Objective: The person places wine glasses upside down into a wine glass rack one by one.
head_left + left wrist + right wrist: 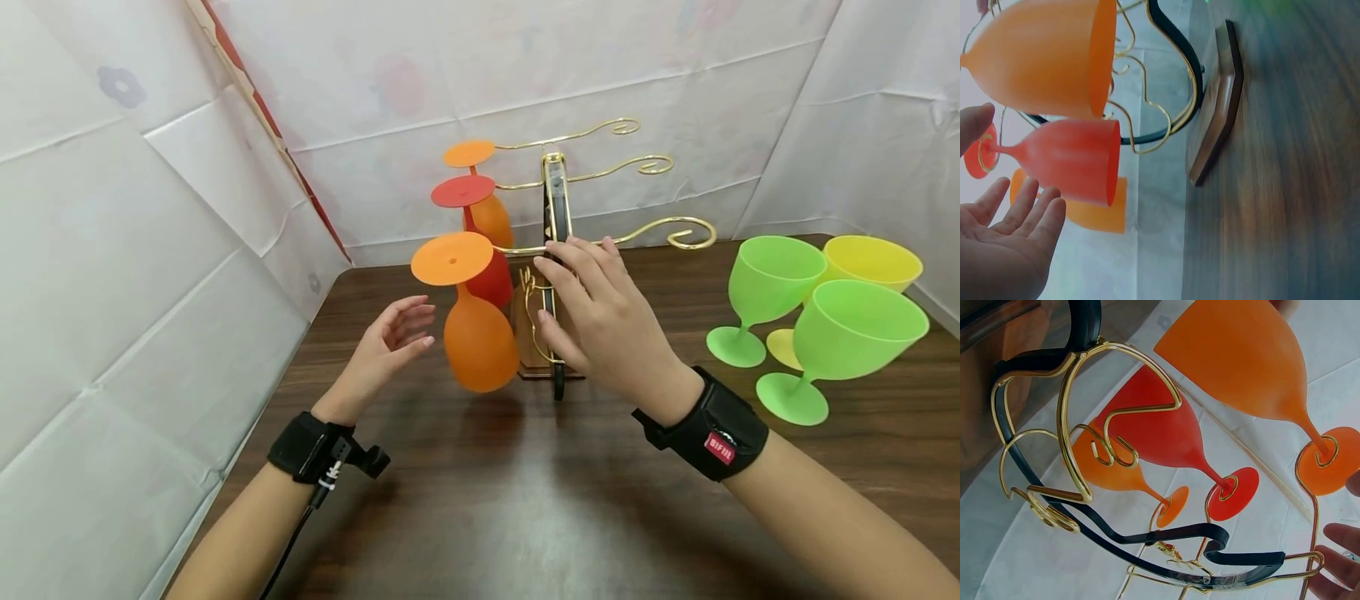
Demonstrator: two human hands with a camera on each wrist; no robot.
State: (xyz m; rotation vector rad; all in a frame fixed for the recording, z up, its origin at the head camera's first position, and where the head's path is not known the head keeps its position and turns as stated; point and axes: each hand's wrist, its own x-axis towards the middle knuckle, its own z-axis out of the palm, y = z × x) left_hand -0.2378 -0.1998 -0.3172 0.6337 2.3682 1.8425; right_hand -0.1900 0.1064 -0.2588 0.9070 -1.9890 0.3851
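A gold-and-black wire rack (pixel 556 196) on a wooden base (pixel 1217 103) carries three upside-down goblets along its left side. The front orange goblet (pixel 480 343) hangs by its foot, with a red goblet (pixel 1157 422) behind it and a second orange goblet (pixel 492 221) farthest back. My left hand (pixel 386 346) is held just left of the front orange goblet, fingers loosely bent and nothing in them. Across the front of the rack reaches my right hand (pixel 609 321), its fingers spread, fingertips right at the front gold hook arm and upright.
Two green goblets (pixel 776 275) and a yellow goblet (pixel 873 258) stand upright on the right of the dark wooden table (pixel 480 517). Curled gold hooks (pixel 690 233) stick out from the rack's right side. Pale sheeting (pixel 420 75) hangs behind and at both sides.
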